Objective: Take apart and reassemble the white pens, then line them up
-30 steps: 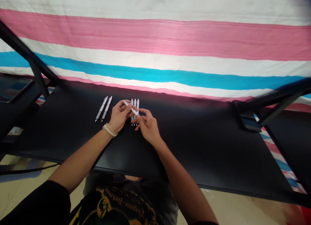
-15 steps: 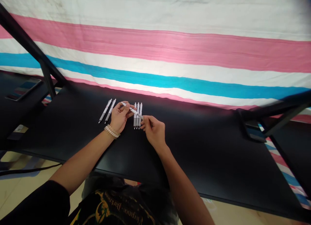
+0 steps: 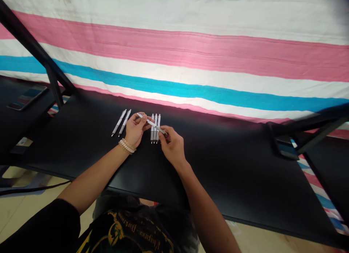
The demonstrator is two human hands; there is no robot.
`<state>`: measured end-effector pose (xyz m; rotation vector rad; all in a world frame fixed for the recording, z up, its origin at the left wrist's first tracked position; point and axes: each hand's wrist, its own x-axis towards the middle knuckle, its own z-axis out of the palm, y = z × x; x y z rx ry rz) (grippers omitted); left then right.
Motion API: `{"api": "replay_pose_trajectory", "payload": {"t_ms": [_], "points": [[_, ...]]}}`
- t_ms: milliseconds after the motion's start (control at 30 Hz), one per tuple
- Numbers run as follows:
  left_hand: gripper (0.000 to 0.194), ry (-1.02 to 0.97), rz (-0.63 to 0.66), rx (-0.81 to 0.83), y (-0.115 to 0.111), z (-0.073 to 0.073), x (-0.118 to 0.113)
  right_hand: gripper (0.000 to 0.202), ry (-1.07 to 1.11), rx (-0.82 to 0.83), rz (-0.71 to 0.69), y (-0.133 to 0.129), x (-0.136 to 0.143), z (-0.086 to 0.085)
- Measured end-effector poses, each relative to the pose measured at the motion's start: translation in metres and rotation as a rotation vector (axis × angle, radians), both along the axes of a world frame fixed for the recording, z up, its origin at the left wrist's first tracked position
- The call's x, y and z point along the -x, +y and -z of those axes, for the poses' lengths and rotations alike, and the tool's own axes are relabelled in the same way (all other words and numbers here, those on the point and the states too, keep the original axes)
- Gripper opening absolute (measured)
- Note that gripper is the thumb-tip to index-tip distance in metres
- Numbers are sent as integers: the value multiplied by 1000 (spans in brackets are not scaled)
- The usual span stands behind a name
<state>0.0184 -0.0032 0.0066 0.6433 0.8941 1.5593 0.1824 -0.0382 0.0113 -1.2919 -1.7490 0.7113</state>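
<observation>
A white click pen with a grey grip [image 3: 152, 124] is held slantwise between my hands over the table. My left hand [image 3: 135, 130], with pale bracelets at the wrist, is closed on its upper white end. Around the grey grip near the tip, the thumb and fingers of my right hand [image 3: 173, 143] are pinched. Beneath the held pen, three similar pens [image 3: 154, 136] lie side by side, partly covered by it and by my left fingers. Left of my left hand are two more pens, an outer one [image 3: 119, 123] and an inner one [image 3: 124, 123], both slanted.
The black table [image 3: 231, 165] stretches to both sides. A striped cloth [image 3: 191, 52] hangs behind it. Black metal supports [image 3: 53, 78] rise at the left and right. A phone-like slab [image 3: 27, 97] lies far left, with a small pale item [image 3: 25, 141] nearer.
My right fingers have shifted slightly along the pen's lower end, and more of its grey grip shows. The pens on the table keep their arrangement; the view has moved a little.
</observation>
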Motion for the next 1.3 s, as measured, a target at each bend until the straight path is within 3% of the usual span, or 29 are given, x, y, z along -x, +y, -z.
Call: {"api": "replay_pose_trajectory", "payload": {"t_ms": [333,700,933,1067,1200,1300], "points": [[39,22,-6,-8,1,3,1,23,69,79,2,-2,2,1],[38,29,31,-26,-2,-1,-2,41,149,207,-65,-1,1,0],[26,-180,175,-24,-3,-16,4,37,247,131,-20,0,2,-4],[43,-239,284,79,-5,-24,16,32,246,121,-25,-2,1,-7],[25,-308,309,140,-5,-28,24,31,254,132,-40,-3,2,-8],[23,-368,307,152,-4,-29,27,31,253,141,-45,-4,2,-9]]}}
